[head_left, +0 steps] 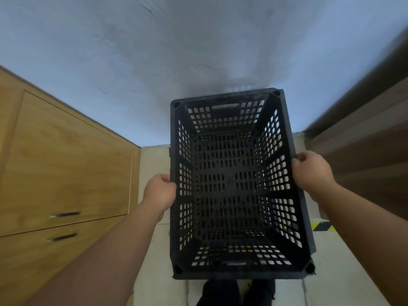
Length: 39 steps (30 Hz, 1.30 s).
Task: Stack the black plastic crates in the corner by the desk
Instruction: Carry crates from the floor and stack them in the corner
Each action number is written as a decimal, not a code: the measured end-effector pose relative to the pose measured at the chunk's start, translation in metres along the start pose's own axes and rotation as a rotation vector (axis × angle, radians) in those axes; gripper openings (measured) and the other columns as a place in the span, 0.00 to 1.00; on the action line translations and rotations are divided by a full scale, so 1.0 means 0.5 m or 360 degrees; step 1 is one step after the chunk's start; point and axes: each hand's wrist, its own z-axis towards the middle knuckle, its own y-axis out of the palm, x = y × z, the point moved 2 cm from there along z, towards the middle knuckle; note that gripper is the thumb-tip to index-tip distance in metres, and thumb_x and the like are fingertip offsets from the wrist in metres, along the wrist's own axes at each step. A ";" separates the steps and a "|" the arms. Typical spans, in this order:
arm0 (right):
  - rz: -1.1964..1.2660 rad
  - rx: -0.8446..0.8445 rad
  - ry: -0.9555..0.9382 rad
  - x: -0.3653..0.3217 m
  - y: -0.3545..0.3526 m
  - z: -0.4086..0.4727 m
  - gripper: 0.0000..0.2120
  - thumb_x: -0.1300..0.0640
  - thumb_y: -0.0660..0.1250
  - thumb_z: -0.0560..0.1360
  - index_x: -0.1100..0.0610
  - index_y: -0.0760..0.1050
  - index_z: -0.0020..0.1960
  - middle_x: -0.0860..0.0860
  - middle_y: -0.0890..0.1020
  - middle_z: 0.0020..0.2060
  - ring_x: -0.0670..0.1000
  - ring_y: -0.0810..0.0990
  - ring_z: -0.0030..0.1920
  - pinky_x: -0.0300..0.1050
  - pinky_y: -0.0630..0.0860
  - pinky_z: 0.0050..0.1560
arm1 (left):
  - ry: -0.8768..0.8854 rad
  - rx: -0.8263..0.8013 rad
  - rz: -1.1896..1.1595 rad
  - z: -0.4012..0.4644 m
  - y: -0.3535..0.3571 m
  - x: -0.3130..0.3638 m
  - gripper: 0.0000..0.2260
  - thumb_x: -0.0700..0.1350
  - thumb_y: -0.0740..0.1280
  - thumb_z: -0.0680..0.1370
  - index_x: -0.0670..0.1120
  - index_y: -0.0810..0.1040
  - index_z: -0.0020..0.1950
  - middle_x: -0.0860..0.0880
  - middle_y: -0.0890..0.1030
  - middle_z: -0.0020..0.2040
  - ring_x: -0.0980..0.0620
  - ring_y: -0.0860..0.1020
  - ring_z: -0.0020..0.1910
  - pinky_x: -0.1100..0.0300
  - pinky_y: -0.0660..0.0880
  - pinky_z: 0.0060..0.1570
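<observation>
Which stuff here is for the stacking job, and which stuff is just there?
For the job:
black crate
left hand, gripping its rim
right hand, gripping its rim

Just there:
wooden cabinet
black shoes
yellow-and-black floor tape

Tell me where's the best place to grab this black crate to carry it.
Grip the black crate by the top rim of its two long sides, coming in from either side, as the left hand and right hand do now. Alternatively, the slot handles in the short end walls look usable.
</observation>
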 end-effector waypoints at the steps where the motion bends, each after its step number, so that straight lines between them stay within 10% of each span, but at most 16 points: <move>1: 0.0001 0.0004 -0.0016 0.001 0.002 0.001 0.14 0.56 0.61 0.83 0.59 0.78 0.64 0.57 0.84 0.52 0.60 0.82 0.53 0.62 0.81 0.57 | 0.0006 0.0012 -0.0001 0.004 0.000 -0.003 0.12 0.37 0.65 0.83 0.43 0.80 0.65 0.43 0.85 0.57 0.42 0.84 0.56 0.42 0.82 0.61; 9: -0.0057 -0.0076 -0.0050 0.000 0.005 0.005 0.15 0.56 0.60 0.83 0.60 0.77 0.65 0.54 0.82 0.47 0.54 0.79 0.44 0.50 0.77 0.48 | 0.0072 0.0076 -0.0006 0.002 0.015 -0.014 0.10 0.39 0.63 0.86 0.48 0.75 0.66 0.46 0.83 0.60 0.43 0.83 0.58 0.40 0.81 0.63; 16: -0.0015 -0.0171 -0.0012 0.017 -0.012 -0.027 0.24 0.54 0.63 0.82 0.60 0.66 0.76 0.58 0.80 0.62 0.48 0.78 0.40 0.50 0.77 0.47 | 0.0215 0.0229 0.0256 -0.039 0.010 -0.013 0.21 0.40 0.67 0.84 0.45 0.71 0.77 0.43 0.75 0.73 0.41 0.80 0.62 0.48 0.80 0.56; 21: -0.0010 -0.0200 -0.0032 0.038 -0.036 -0.069 0.25 0.53 0.63 0.82 0.60 0.67 0.76 0.59 0.79 0.66 0.58 0.79 0.57 0.48 0.73 0.52 | 0.0374 0.0256 0.0404 -0.102 0.016 -0.011 0.22 0.41 0.67 0.84 0.46 0.71 0.78 0.43 0.72 0.75 0.42 0.79 0.63 0.47 0.80 0.60; 27: 0.0041 -0.0206 -0.0042 0.094 -0.066 -0.180 0.24 0.53 0.63 0.82 0.59 0.66 0.76 0.58 0.82 0.57 0.53 0.80 0.45 0.48 0.73 0.44 | 0.0513 0.0166 0.0480 -0.206 0.041 -0.027 0.21 0.41 0.67 0.83 0.47 0.72 0.77 0.45 0.73 0.73 0.43 0.81 0.61 0.52 0.81 0.51; 30: 0.0067 -0.0198 -0.0005 0.128 -0.077 -0.248 0.24 0.53 0.62 0.82 0.59 0.67 0.76 0.61 0.80 0.62 0.59 0.80 0.55 0.50 0.75 0.51 | 0.0584 0.0068 0.0558 -0.264 0.061 -0.035 0.21 0.40 0.67 0.83 0.47 0.73 0.76 0.45 0.74 0.70 0.43 0.82 0.53 0.53 0.82 0.43; 39: 0.0152 0.0031 0.0108 0.183 -0.143 -0.450 0.23 0.51 0.59 0.83 0.59 0.66 0.75 0.62 0.74 0.68 0.63 0.75 0.66 0.53 0.72 0.62 | 0.0872 -0.0208 0.0791 -0.450 0.110 0.000 0.20 0.46 0.66 0.83 0.51 0.72 0.76 0.48 0.72 0.72 0.45 0.80 0.62 0.45 0.80 0.63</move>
